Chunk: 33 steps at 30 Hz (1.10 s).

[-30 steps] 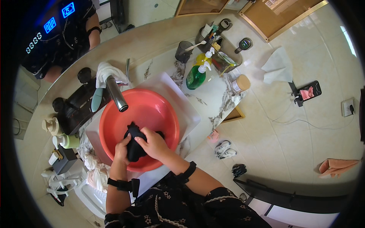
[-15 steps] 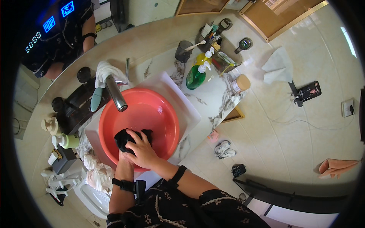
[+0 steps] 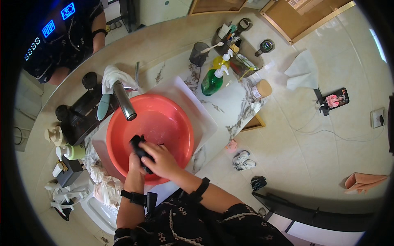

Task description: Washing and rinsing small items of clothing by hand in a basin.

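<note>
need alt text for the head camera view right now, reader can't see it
A person's left hand and right hand hold a bunched black cloth between them inside a red basin. The basin sits in a white sink, under a metal faucet draped with a white cloth. A green pump bottle stands on the counter to the right.

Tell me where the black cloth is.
In the head view, the black cloth is left of centre, between the left hand and right hand, framed by the red basin, below the faucet.
</note>
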Tool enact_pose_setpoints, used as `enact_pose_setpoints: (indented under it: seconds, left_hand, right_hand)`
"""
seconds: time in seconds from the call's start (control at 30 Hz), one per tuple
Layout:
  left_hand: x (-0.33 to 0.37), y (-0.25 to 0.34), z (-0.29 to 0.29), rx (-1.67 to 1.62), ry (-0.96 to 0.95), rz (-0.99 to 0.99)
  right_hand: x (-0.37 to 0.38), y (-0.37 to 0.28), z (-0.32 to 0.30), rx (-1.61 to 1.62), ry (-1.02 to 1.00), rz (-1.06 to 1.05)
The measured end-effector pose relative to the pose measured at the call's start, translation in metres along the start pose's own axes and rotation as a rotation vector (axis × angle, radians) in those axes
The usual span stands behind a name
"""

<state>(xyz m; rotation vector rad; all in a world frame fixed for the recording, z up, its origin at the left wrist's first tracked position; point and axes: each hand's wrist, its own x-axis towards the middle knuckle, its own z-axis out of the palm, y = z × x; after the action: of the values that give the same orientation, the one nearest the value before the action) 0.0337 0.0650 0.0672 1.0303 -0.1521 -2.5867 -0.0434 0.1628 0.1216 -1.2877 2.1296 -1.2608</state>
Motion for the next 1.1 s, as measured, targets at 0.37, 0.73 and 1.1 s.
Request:
enact_pose_setpoints:
  seconds: [0.37, 0.73, 1.1]
  left_hand:
    - [-0.013, -0.006, 0.019, 0.138, -0.031, -0.080]
    - [0.004, -0.006, -0.016, 0.378, -0.033, -0.003]
    - [-0.007, -0.014, 0.045, 0.526, 0.060, 0.213]
  right_hand:
    - [0.042, 0.079, 0.009, 0.359, 0.115, 0.635]
    - [0.030, 0.071, -0.006, 0.395, 0.327, 0.728]
    - [0.002, 0.001, 0.025, -0.058, 0.346, 0.223]
